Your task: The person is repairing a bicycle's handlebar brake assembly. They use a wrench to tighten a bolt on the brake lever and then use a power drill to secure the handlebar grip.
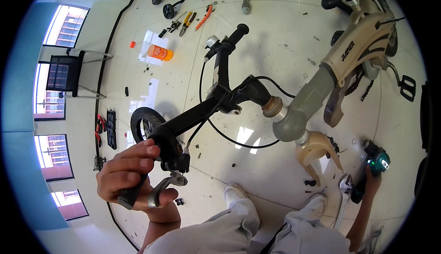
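My left hand [124, 173] is wrapped round one grip of a black bicycle handlebar [195, 114], beside a silver brake lever [161, 189]. The bar is turned so its other end, with a grip [239, 33] and a small bell [212, 41], points away. Black cables loop from the bar to the beige and grey bicycle frame [317, 86]. A beige fork [314, 153] shows below the grey head tube, with no wheel between its legs. At lower right, my right hand [373, 180] holds a green and black cordless drill [378, 160] near the floor, its light lit.
An adjustable wrench [344, 192] lies beside the drill. A loose wheel [146, 123] rests beyond the handlebar. Pliers [188, 23], a screwdriver [245, 3] and an orange drink bottle [158, 53] are farther off. Small parts are scattered over the floor. A black chair [64, 72] stands at left.
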A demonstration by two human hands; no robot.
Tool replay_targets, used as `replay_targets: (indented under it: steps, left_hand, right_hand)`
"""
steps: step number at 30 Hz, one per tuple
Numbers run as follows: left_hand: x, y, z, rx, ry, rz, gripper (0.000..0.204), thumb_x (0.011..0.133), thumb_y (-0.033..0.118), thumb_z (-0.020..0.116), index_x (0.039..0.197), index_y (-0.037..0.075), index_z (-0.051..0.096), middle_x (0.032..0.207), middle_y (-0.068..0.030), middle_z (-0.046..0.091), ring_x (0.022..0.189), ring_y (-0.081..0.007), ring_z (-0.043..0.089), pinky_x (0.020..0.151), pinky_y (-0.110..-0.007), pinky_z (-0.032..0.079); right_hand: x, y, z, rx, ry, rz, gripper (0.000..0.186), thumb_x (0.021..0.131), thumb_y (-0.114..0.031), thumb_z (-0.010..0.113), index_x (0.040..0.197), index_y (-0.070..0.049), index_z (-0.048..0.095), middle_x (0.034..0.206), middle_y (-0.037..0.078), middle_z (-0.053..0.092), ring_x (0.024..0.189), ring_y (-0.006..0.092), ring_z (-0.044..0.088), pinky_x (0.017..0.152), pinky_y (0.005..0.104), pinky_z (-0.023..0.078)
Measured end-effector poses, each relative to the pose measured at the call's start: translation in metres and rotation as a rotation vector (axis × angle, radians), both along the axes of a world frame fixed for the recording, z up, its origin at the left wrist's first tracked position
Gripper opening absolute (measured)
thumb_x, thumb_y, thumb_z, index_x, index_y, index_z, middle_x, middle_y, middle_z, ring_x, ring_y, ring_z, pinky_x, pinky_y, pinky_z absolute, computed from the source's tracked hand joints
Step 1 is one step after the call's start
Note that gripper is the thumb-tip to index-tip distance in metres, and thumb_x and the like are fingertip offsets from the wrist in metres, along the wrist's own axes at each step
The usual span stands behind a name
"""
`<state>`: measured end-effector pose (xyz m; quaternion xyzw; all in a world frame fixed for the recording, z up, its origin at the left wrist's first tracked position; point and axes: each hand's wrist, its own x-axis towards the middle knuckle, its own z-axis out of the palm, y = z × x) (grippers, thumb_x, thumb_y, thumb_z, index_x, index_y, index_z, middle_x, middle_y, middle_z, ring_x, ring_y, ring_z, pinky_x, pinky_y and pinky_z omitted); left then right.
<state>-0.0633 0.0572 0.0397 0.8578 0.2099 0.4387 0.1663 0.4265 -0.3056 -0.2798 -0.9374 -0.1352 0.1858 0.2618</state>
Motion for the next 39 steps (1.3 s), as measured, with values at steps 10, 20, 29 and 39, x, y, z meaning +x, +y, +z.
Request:
replay_targets:
  steps: [10,20,29,39]
  left_hand:
    - [0.000,-0.010,0.007,-0.170,0.050,-0.069,0.093,0.049,0.034,0.101,0.123,0.008,0.052,0.105,-0.0162,0.066,0.108,-0.0409,0.067,0.103,-0.060,0.047]
    - [0.019,-0.029,-0.010,-0.089,0.197,0.190,0.110,0.062,0.037,0.084,0.153,0.032,0.022,0.127,-0.0200,0.061,0.118,-0.0422,0.060,0.104,-0.058,0.047]
    - [-0.003,-0.025,-0.013,-0.002,0.330,0.269,0.120,0.059,0.042,0.089,0.153,0.033,0.016,0.128,-0.0172,0.057,0.118,-0.0377,0.061,0.103,-0.050,0.051]
    - [-0.019,-0.038,-0.045,-0.017,0.118,0.286,0.072,0.059,0.047,0.093,0.119,0.029,0.056,0.144,-0.0140,0.038,0.128,-0.0372,0.053,0.104,-0.049,0.050]
  right_hand:
    - [0.005,-0.013,-0.002,0.000,0.053,-0.056,0.059,0.090,-0.048,0.071,0.113,0.005,0.066,0.103,0.015,0.071,0.093,0.0251,0.065,0.088,0.0354,0.048]
    - [-0.004,-0.010,0.000,0.033,0.053,-0.077,0.068,0.089,-0.053,0.069,0.115,0.009,0.062,0.110,0.019,0.066,0.100,0.0282,0.060,0.095,0.0369,0.045]
    - [-0.006,-0.010,-0.004,-0.019,-0.002,-0.100,0.071,0.090,-0.056,0.067,0.118,0.009,0.061,0.114,0.021,0.066,0.104,0.0315,0.061,0.097,0.0385,0.045]
    - [-0.009,-0.009,-0.006,0.025,-0.055,-0.110,0.070,0.090,-0.053,0.069,0.124,0.007,0.059,0.119,0.020,0.065,0.109,0.0317,0.060,0.099,0.0380,0.044]
